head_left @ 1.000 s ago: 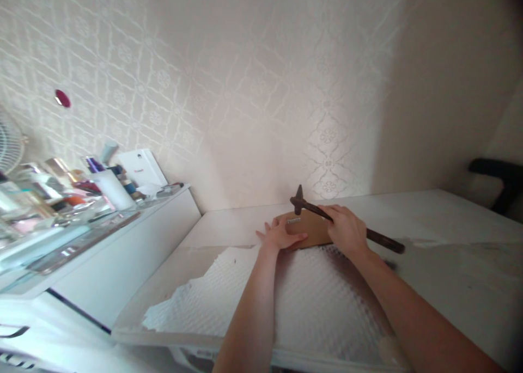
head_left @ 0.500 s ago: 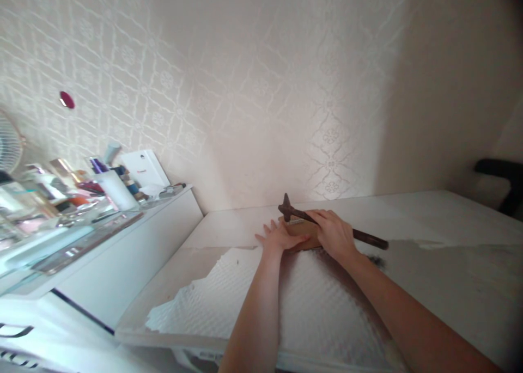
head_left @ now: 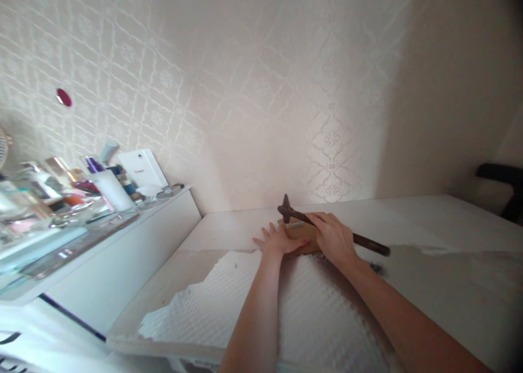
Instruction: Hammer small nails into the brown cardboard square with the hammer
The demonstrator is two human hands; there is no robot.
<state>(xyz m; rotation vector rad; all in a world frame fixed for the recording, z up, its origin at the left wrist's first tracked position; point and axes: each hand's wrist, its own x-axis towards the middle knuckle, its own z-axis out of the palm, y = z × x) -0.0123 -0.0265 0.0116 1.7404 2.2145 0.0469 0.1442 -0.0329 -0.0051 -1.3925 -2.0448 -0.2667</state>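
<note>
My right hand point(head_left: 332, 238) is closed around a dark rusty hammer point(head_left: 370, 245), whose head sits just above the far left corner of a small brown wooden block point(head_left: 300, 233). My left hand point(head_left: 277, 241) lies flat with fingers spread, pressing on the near left part of that block. The block rests on a white table point(head_left: 429, 220) at the far edge of a sheet of white padded wrap point(head_left: 310, 307). Most of the block is hidden under both hands.
A white dresser point(head_left: 122, 248) stands to the left, its top crowded with cosmetics bottles point(head_left: 104, 185) and a white box point(head_left: 143, 169). Patterned wallpaper rises behind the table. A dark chair arm point(head_left: 500, 174) shows at the far right.
The hammer head and my right hand have shifted left and slightly down toward the block's far corner. My left hand has stayed on the block.
</note>
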